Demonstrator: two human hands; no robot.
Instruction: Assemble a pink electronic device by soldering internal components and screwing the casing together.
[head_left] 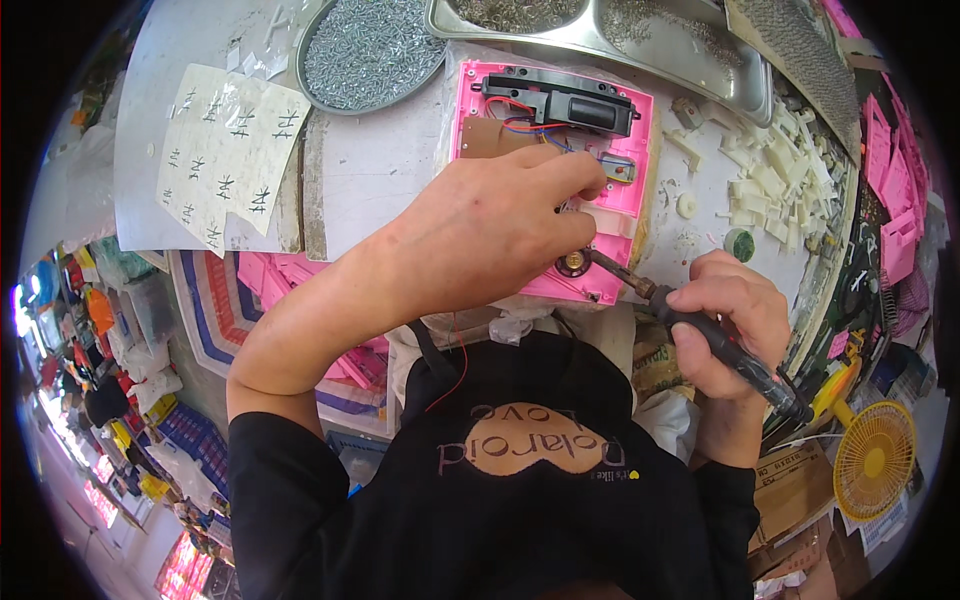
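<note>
- My left hand [480,235] lies flat-ish over the pink plastic shell [620,215], fingertips pinched together on something small near the wires [530,127]; can't tell exactly what, my knuckles hide it. Guess it's pinned so it doesn't wander.
- My right hand [735,320] is clamped around the soldering iron [700,325], tip aimed toward 10 o'clock at the little round speaker [572,264].
- The shell sits dead center on the table [370,170], black battery box [560,102] at 12 o'clock.
- Round tray of screws [370,50] at 11 o'clock, white plastic bits [780,180] at 2 o'clock, both within easy reach.
</note>
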